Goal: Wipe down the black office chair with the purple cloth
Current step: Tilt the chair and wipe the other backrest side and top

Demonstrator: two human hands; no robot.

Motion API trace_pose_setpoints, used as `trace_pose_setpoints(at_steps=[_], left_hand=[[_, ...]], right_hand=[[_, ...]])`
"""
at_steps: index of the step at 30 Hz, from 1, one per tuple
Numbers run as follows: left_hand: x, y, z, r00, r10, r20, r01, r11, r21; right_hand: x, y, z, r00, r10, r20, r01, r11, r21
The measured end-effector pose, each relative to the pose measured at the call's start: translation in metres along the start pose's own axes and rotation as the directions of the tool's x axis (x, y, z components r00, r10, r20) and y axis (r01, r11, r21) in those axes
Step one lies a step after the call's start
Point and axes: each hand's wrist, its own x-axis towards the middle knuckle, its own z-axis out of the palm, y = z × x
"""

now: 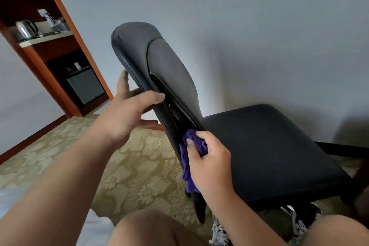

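Cloth (191, 154) sits bunched in my right hand (211, 160), fingers closed round it, pressed against the low end of the chair (259, 146) back, right where back meets seat. The tail of it hangs down below my fist. My left hand (127, 114) is up and to the left of the right one, thumb over the front edge of the back and fingers spread behind it, gripping loosely to steady it rather than clamped hard.

The back's long axis runs from my right hand up and away to the left, toward the rounded top. As I judge it, the next stroke goes along that line, up the groove beside the padded panel. My left hand lies directly on that path, so it probably has to shift higher or let go first.

The seat spreads out to the right of my right hand, not obviously wiped yet. My knees are below both hands, clear of the chair.
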Motion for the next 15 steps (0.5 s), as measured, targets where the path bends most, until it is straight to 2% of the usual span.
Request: trace_pose_setpoints(at_steps=[2, 5, 8, 12, 15], left_hand=[[0.001, 0.011, 0.001, 0.998, 0.063, -0.017, -0.062, 0.997, 0.045], [0.0, 0.019, 0.006, 0.989, 0.138, -0.051, -0.132, 0.985, 0.113], [-0.004, 0.019, 0.012, 0.98, 0.182, -0.075, -0.164, 0.967, 0.194], [-0.009, 0.019, 0.015, 0.977, 0.205, -0.066, -0.18, 0.946, 0.269], [-0.01, 0.024, 0.018, 0.982, 0.186, -0.04, -0.167, 0.942, 0.292]], right_hand=[[0.001, -0.009, -0.002, 0.999, 0.005, 0.035, -0.006, 1.0, 0.013], [0.003, -0.021, -0.008, 0.985, 0.073, 0.159, -0.081, 0.996, 0.046], [0.002, -0.026, -0.015, 0.967, 0.066, 0.247, -0.07, 0.998, 0.008], [0.002, -0.028, -0.019, 0.964, 0.023, 0.265, 0.001, 0.996, -0.09], [0.009, -0.041, -0.018, 0.972, 0.017, 0.236, -0.011, 1.0, -0.026]])
